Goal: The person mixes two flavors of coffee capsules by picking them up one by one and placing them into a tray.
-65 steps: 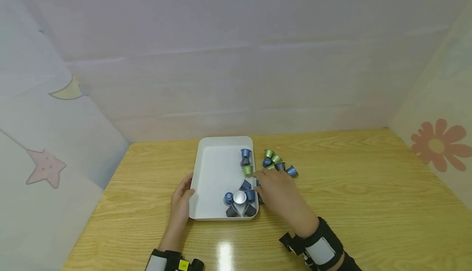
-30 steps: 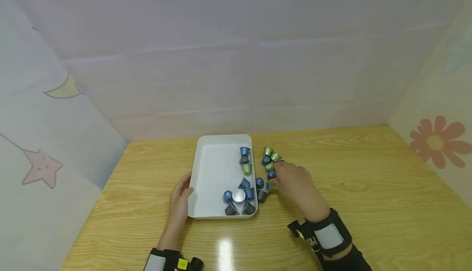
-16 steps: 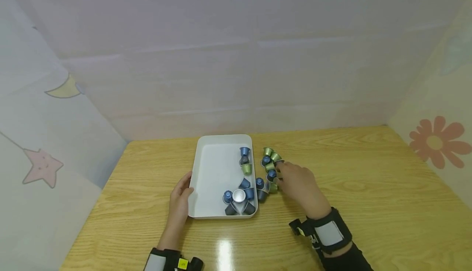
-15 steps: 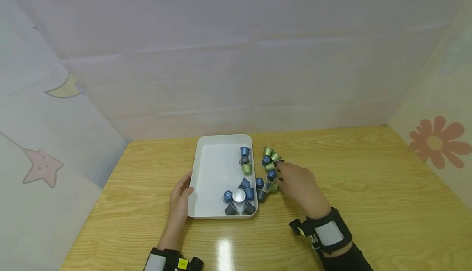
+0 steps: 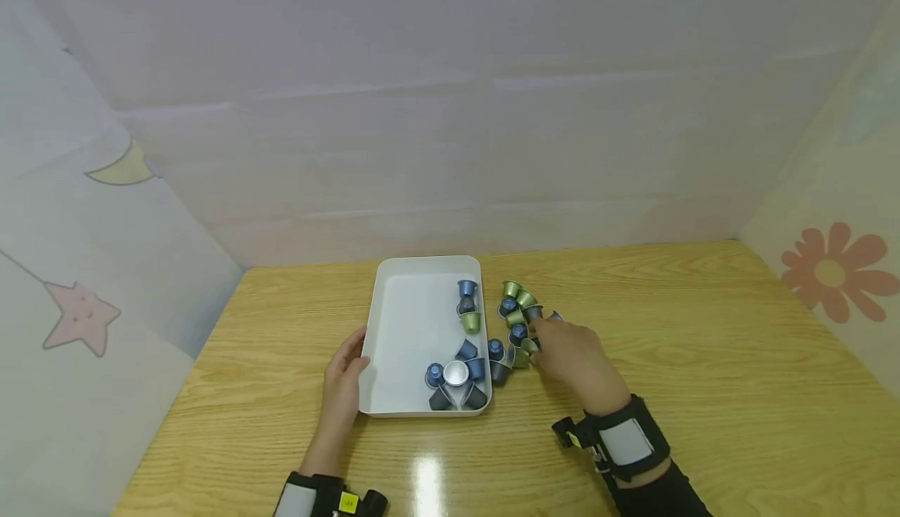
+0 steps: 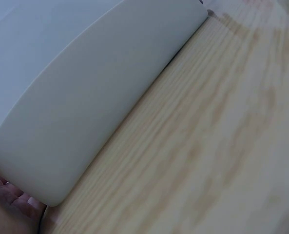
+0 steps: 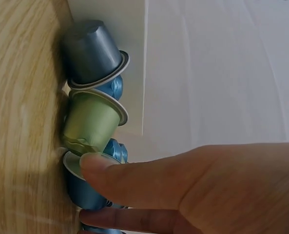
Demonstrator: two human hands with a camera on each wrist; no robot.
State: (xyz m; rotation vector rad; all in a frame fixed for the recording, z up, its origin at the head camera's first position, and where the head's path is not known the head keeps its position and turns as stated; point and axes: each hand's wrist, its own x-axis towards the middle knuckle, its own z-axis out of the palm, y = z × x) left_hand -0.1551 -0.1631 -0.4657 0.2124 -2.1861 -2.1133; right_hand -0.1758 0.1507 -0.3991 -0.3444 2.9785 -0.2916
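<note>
1. While the white tray (image 5: 404, 345) is parked around the bottom middle of the head frame, its left edge is gripped by the left hand (image 5: 341, 380), thumb hooked over the rim, so that grip's clamped on.
2. Just right of the tray, a blue capsule (image 7: 83, 190) is pinched by the right hand (image 5: 573, 361), thumb against the lid, finger at the other end; best seen lower left in the right wrist view.
3. Above it in that view, a green capsule (image 7: 93, 122) is set lid-to-lid with a dark capsule (image 7: 90, 53).
4. Inside the tray's lower right corner, capsules are bunched around a silver-lidded one (image 5: 455, 373); a short column of three (image 5: 467, 304) is lined up higher, along the right side.
5. Pink flower art (image 5: 831, 271) is printed on the wall at far right, and a pink star (image 5: 82, 316) at lower left.
</note>
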